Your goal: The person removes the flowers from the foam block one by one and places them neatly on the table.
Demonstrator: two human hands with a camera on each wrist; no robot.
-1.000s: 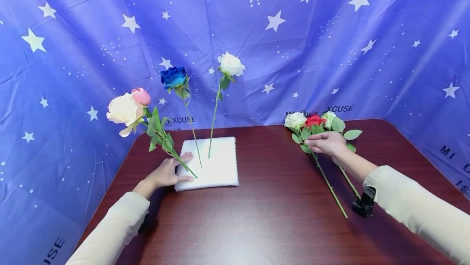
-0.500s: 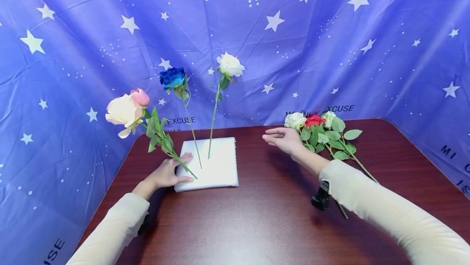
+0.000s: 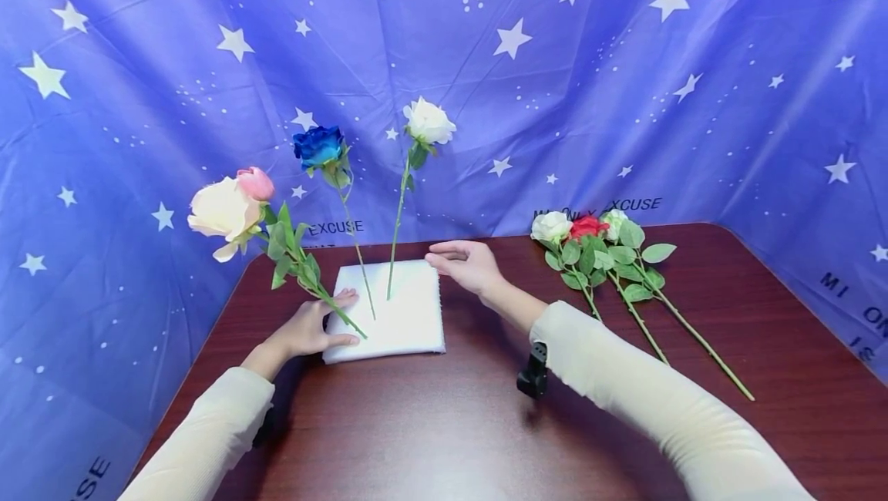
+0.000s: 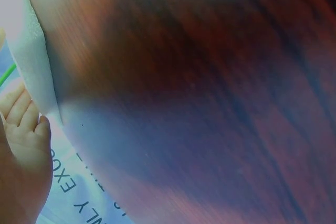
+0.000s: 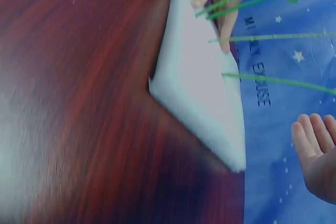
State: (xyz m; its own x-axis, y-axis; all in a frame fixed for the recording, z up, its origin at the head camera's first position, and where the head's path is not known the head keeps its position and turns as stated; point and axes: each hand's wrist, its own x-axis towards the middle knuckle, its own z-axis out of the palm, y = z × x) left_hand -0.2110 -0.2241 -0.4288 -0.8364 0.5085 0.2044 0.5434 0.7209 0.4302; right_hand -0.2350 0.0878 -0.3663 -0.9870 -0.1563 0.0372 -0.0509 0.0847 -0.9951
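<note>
A white foam block (image 3: pixel 416 331) lies on the table with artificial roses standing in it: a blue one (image 3: pixel 321 148), a white one (image 3: pixel 430 122), and a peach rose (image 3: pixel 223 208) beside a pink one (image 3: pixel 255 183), both leaning left. My left hand (image 3: pixel 305 329) spreads over the block's left edge, thumb toward the front and fingers farther back, pressing on it. Close to the block's back right corner hovers my right hand (image 3: pixel 472 266), fingers loosely together and holding nothing. Whether it touches the corner is unclear. The right wrist view shows the stems (image 5: pixel 278 37) entering the foam.
On the table's right side lie more roses: a white one (image 3: pixel 552 226), a red one (image 3: pixel 586 226) and a pale greenish-white one (image 3: pixel 614 223). Their stems (image 3: pixel 701 341) point toward the front, partly under my right arm. A blue star-patterned curtain (image 3: pixel 513 85) hangs behind the dark wooden table (image 3: pixel 416 424).
My right hand has moved left from the lying roses to the foam block, carrying nothing. My left hand stays on the block. The view has shifted slightly.
</note>
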